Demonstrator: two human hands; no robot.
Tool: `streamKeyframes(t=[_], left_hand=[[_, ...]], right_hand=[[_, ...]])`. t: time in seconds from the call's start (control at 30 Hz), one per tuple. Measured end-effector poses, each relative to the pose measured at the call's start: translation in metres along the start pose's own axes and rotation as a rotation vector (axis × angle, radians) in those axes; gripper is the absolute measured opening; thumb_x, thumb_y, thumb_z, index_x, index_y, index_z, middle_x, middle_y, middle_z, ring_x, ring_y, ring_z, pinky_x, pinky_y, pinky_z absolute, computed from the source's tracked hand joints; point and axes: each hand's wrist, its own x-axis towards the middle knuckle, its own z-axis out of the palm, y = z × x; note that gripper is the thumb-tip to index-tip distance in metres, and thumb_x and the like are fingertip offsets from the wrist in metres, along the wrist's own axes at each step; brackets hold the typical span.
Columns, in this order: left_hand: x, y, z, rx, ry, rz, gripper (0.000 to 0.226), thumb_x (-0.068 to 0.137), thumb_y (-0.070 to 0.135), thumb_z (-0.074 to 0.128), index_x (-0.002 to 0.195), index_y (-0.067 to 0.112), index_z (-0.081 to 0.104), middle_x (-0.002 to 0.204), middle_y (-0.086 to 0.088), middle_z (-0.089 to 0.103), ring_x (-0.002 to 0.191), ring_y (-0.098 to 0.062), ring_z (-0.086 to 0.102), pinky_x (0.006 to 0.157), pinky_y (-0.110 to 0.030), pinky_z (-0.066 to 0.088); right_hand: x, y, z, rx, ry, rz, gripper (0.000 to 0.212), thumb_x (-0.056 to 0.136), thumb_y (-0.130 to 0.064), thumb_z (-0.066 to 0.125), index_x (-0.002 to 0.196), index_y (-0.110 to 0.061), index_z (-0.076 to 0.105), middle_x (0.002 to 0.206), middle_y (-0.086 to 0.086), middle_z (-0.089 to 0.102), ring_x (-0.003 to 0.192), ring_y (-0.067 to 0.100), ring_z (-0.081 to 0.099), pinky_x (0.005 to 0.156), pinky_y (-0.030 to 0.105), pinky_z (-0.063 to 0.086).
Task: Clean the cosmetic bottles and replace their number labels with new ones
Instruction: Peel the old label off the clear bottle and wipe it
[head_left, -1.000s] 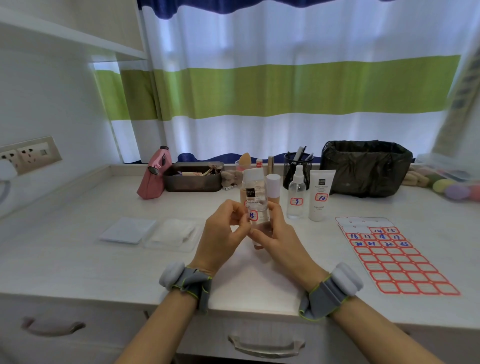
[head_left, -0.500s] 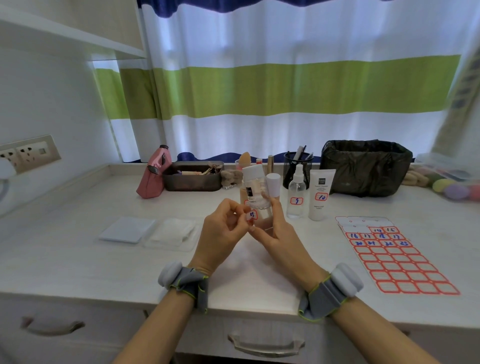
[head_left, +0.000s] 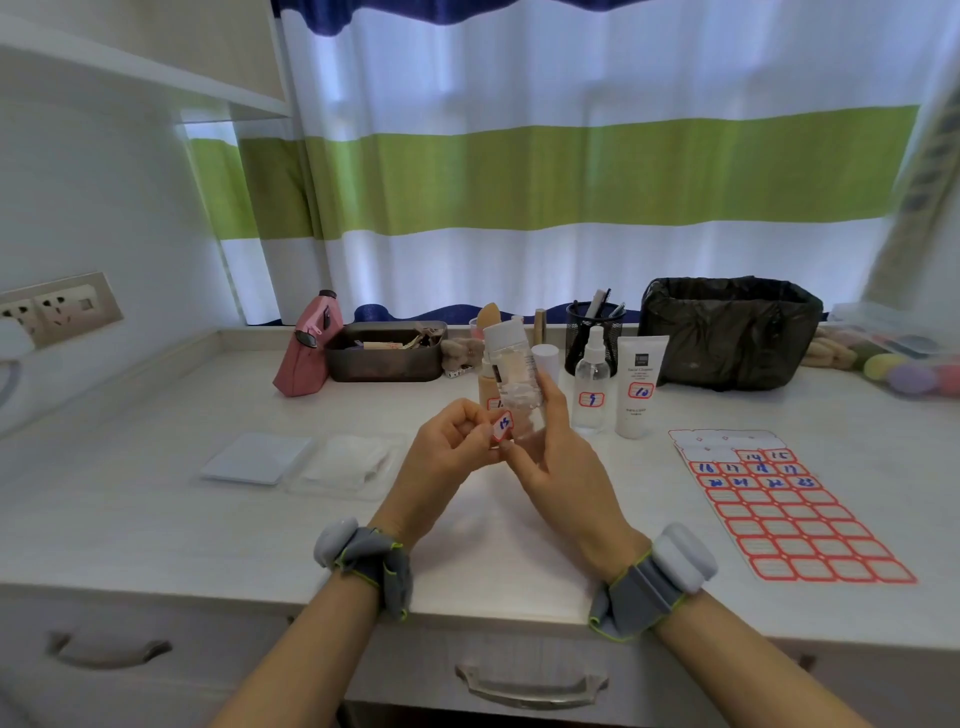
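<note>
A: Right hand (head_left: 558, 467) grips a clear plastic bottle with a white cap (head_left: 511, 379), fingers curled round its lower body, thumb along the near side. Bottle is held above the white desk (head_left: 156, 519), tilted with the cap leaning left and away.

B: And the left hand (head_left: 441, 457)?

A: Fingers curled; thumb and forefinger pinch a small red-bordered number label with blue handwriting (head_left: 503, 426). Label sits at the bottle's lower left edge. Whether it is stuck down, half lifted or free cannot be told.

B: Wrists?

A: Each carries a grey strap with a pale rounded unit.

B: Other labelled bottles?

A: Standing just behind the hands: a beige bottle (head_left: 488, 389), mostly hidden, with a label partly showing; a white-capped one beside it; a clear spray bottle (head_left: 591, 384) and a white tube standing on its cap (head_left: 639, 384), each bearing a red-bordered label.

B: Label stock?

A: A red-gridded sticker sheet (head_left: 789, 509) lies flat on the desk, right of the hands, well apart. Upper cells peeled; next rows have blue numbers; lower rows blank.

B: Left side?

A: A white square pad (head_left: 257, 457) and a clear packet of white wipes (head_left: 348, 462), just beside each other.

B: Back edge?

A: Pink pouch (head_left: 306, 358), dark tray of odds and ends (head_left: 387, 353), black mesh pen cup (head_left: 595, 322), black-lined bin (head_left: 727, 332).
</note>
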Motion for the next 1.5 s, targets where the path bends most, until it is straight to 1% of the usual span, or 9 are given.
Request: streamKeyframes(t=[0.17,0.37,0.67,0.8,0.93,1.03,1.13,1.23,1.5], left_hand=[[0.000,0.007,0.003,-0.140,-0.059,-0.106,0.012,0.094,0.006,0.046,0.088,0.003,0.055,0.089,-0.007,0.067,0.080,-0.013,0.068,0.075,-0.026,0.055],[0.001,0.008,-0.006,-0.506,-0.059,-0.085,0.015,0.085,0.017,0.047,0.090,0.003,0.049,0.112,-0.018,0.067,0.104,-0.030,0.065,0.079,-0.033,0.056],[0.004,-0.003,-0.005,0.043,0.126,-0.009,0.006,0.090,0.005,0.056,0.089,-0.001,0.058,0.081,-0.004,0.065,0.072,-0.013,0.059,0.069,-0.024,0.052],[0.004,-0.006,-0.003,0.135,0.169,0.018,0.015,0.086,0.005,0.062,0.090,-0.009,0.058,0.078,-0.011,0.066,0.067,-0.015,0.063,0.068,-0.025,0.055],[0.004,-0.007,-0.004,0.226,0.250,0.059,0.015,0.084,0.003,0.064,0.090,-0.006,0.053,0.077,-0.014,0.065,0.064,-0.016,0.063,0.066,-0.030,0.056],[0.005,-0.011,-0.004,0.302,0.255,0.080,0.019,0.085,0.007,0.064,0.098,0.005,0.051,0.076,-0.009,0.064,0.065,-0.014,0.062,0.067,-0.030,0.055],[0.005,-0.011,-0.005,0.293,0.226,0.104,0.012,0.086,0.011,0.064,0.097,0.006,0.058,0.079,-0.011,0.065,0.069,-0.016,0.062,0.068,-0.030,0.054],[0.003,-0.007,-0.004,0.253,0.185,0.108,0.006,0.087,0.006,0.061,0.091,0.001,0.060,0.079,-0.010,0.065,0.068,-0.013,0.062,0.067,-0.026,0.054],[0.003,-0.006,-0.004,0.114,0.096,0.058,0.006,0.090,0.007,0.057,0.092,0.010,0.062,0.082,-0.005,0.068,0.074,-0.012,0.064,0.071,-0.023,0.053]], right_hand=[[0.000,0.000,0.002,0.034,0.035,-0.010,0.079,0.093,-0.037,0.054,0.150,-0.034,-0.001,0.067,-0.016,0.050,0.059,0.004,0.056,0.052,0.013,0.038],[0.004,0.004,-0.007,0.318,0.104,0.056,0.079,0.093,-0.025,0.058,0.150,-0.033,0.004,0.063,-0.005,0.054,0.057,0.004,0.056,0.052,0.022,0.048],[0.001,0.001,-0.007,0.366,0.083,-0.013,0.081,0.090,-0.017,0.062,0.150,-0.031,0.009,0.079,-0.016,0.062,0.074,0.000,0.062,0.057,0.020,0.053],[-0.003,-0.002,-0.009,0.419,0.111,-0.106,0.075,0.088,-0.012,0.064,0.147,-0.028,0.020,0.099,-0.010,0.064,0.091,0.003,0.064,0.072,0.021,0.054],[-0.006,-0.003,-0.010,0.394,0.066,-0.141,0.073,0.086,-0.021,0.062,0.146,-0.032,0.022,0.109,0.001,0.066,0.102,0.009,0.063,0.082,0.025,0.053],[-0.007,-0.004,-0.010,0.344,-0.002,-0.138,0.072,0.085,-0.027,0.061,0.145,-0.033,0.022,0.118,-0.003,0.064,0.105,0.004,0.061,0.071,0.017,0.050],[-0.006,-0.002,-0.008,0.326,-0.051,-0.116,0.074,0.083,-0.039,0.060,0.146,-0.037,0.021,0.136,0.000,0.053,0.117,0.003,0.055,0.087,0.022,0.050],[-0.005,-0.001,-0.007,0.326,-0.051,-0.089,0.073,0.083,-0.038,0.061,0.145,-0.040,0.021,0.129,-0.002,0.058,0.111,0.005,0.059,0.093,0.037,0.052],[-0.003,-0.001,-0.007,0.365,0.016,-0.069,0.071,0.082,-0.036,0.062,0.141,-0.041,0.022,0.113,-0.010,0.065,0.094,0.003,0.066,0.077,0.023,0.055]])
